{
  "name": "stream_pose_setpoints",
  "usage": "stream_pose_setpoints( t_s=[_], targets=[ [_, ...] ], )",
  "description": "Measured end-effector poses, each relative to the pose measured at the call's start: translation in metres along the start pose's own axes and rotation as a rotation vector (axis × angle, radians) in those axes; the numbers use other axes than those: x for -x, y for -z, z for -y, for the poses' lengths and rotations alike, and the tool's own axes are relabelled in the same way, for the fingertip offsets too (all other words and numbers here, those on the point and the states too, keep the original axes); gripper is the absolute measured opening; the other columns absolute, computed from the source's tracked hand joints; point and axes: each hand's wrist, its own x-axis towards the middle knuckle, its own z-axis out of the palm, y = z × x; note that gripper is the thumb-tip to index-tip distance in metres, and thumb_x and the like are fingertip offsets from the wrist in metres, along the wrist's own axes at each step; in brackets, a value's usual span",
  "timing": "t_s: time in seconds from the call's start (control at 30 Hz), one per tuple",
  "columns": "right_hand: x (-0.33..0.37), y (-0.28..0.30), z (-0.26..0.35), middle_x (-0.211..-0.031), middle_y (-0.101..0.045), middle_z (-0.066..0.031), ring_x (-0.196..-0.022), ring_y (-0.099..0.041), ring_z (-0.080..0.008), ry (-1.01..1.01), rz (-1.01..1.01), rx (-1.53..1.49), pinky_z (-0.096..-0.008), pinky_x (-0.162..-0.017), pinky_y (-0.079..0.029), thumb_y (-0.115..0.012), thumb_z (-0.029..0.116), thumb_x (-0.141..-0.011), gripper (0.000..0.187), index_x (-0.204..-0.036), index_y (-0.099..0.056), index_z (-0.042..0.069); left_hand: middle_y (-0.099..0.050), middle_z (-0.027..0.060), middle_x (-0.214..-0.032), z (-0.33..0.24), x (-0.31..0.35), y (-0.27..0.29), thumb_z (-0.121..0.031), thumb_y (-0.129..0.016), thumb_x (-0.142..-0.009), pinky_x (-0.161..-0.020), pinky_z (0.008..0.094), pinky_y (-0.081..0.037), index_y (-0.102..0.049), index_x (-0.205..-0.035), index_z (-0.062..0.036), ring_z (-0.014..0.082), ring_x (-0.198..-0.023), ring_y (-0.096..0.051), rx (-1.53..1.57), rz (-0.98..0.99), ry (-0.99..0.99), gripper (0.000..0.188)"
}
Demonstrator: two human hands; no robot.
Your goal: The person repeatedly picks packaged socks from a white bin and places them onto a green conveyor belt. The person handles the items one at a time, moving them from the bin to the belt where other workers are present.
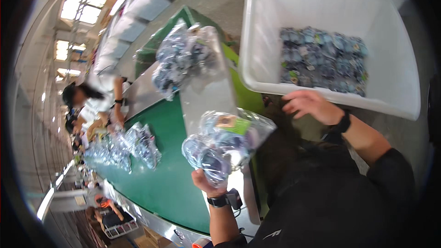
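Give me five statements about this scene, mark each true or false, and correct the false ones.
1. The left hand holds a clear plastic bag with bluish contents. True.
2. The right hand grips a second bag. False: no bag is in it; it is near the close side of the white bin.
3. Rows of bluish packs lie inside the white bin. True.
4. The long work surface is red. False: it is green.
5. Black bands are worn on both wrists. True.
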Motion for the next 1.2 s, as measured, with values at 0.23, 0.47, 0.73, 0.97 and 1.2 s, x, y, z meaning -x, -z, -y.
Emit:
stream_pose_setpoints(
  t_s=[0.23,0.47,0.73,0.97,1.2],
  targets=[
    [0.010,-0.085,-0.009,-0.138,-0.060,-0.0168,-0.130,-0.057,-0.0221,0.194,0.085,0.357,-0.0359,-0.114,-0.043,-0.087,0.029,-0.086,0.095,-0.157,-0.035,-0.004,-0.063,0.0202,-0.141,0.084,0.020,-0.021,-0.039,-0.063,-0.086,-0.110,0.0546,-0.050,-0.048,-0.150,0.0012,0.0384,-0.126,-0.063,-0.007,-0.006,0.113,0.077],
    [0.018,-0.084,-0.008,-0.130,-0.061,-0.0122,-0.124,-0.058,-0.0162,0.042,0.176,0.084,-0.0344,-0.107,-0.046,-0.076,0.017,-0.097,0.067,-0.149,-0.038,-0.002,-0.052,0.0201,-0.154,0.102,0.032,-0.031,-0.059,-0.046,-0.105,-0.115,0.0566,-0.045,-0.037,-0.159,-0.0048,0.0394,-0.137,-0.055,-0.196,-0.133,0.047,0.077],
    [0.027,-0.060,-0.011,-0.148,-0.053,-0.0077,-0.137,-0.048,-0.0160,-0.138,0.312,-0.298,-0.0338,-0.119,-0.034,-0.054,0.020,-0.110,0.063,-0.164,-0.028,0.000,-0.052,0.0171,-0.155,0.109,0.023,-0.033,-0.060,-0.049,-0.104,-0.116,0.0573,-0.044,-0.040,-0.159,-0.0085,0.0393,-0.138,-0.054,-0.046,-0.020,0.178,0.076],
    [0.032,-0.050,-0.006,-0.160,-0.046,-0.0063,-0.145,-0.044,-0.0155,-0.232,0.313,-0.449,-0.0336,-0.120,-0.034,-0.049,0.022,-0.111,0.065,-0.167,-0.025,0.003,-0.053,0.0170,-0.155,0.111,0.016,-0.040,-0.056,-0.048,-0.106,-0.116,0.0573,-0.043,-0.040,-0.159,-0.0081,0.0388,-0.139,-0.054,0.006,0.023,0.225,0.071],
    [0.028,-0.039,-0.008,-0.155,-0.052,-0.0032,-0.139,-0.049,-0.0144,-0.406,0.226,-0.477,-0.0336,-0.115,-0.038,-0.052,0.029,-0.110,0.065,-0.167,-0.029,0.007,-0.049,0.0206,-0.157,0.111,0.011,-0.041,-0.058,-0.040,-0.107,-0.118,0.0580,-0.042,-0.035,-0.160,-0.0039,0.0416,-0.140,-0.052,0.095,-0.064,0.267,0.076]
  ],
)
